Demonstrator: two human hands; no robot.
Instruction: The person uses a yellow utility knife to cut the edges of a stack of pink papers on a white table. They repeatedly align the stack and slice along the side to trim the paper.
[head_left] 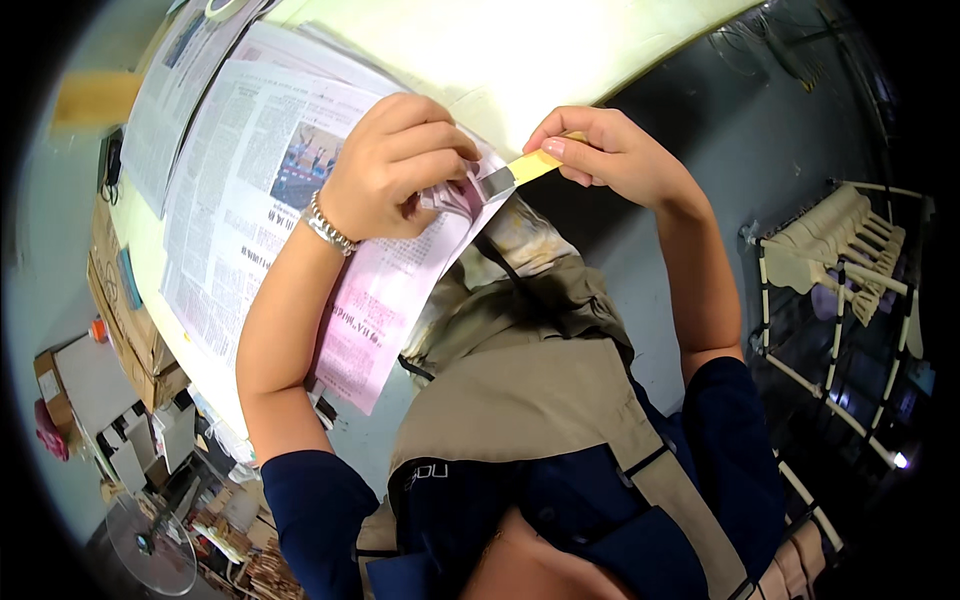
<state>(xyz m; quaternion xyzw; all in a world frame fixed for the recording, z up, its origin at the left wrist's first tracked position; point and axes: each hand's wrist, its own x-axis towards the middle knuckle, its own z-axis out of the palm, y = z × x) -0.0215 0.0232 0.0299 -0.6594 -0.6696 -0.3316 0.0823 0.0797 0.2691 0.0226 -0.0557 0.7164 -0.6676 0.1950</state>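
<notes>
My right hand [615,155] grips a flat yellow-handled scraper [535,166], its grey metal blade pointing left. The blade tip meets a small pinkish folded piece [450,198], which my left hand [395,165] pinches between curled fingers. I cannot make out whether the piece is paper or cloth. Beneath both lies a newspaper [240,160], its pink-tinted corner hanging over the table's near edge. My left wrist, wearing a silver bracelet [328,225], rests over the sheets.
The pale table [450,50] stretches away in front of me, with more newspaper at its left and a tape roll [222,8] at the far left. Cardboard boxes [120,310] stand left of it. On the right is a rack [835,240] with cream pieces hung on it.
</notes>
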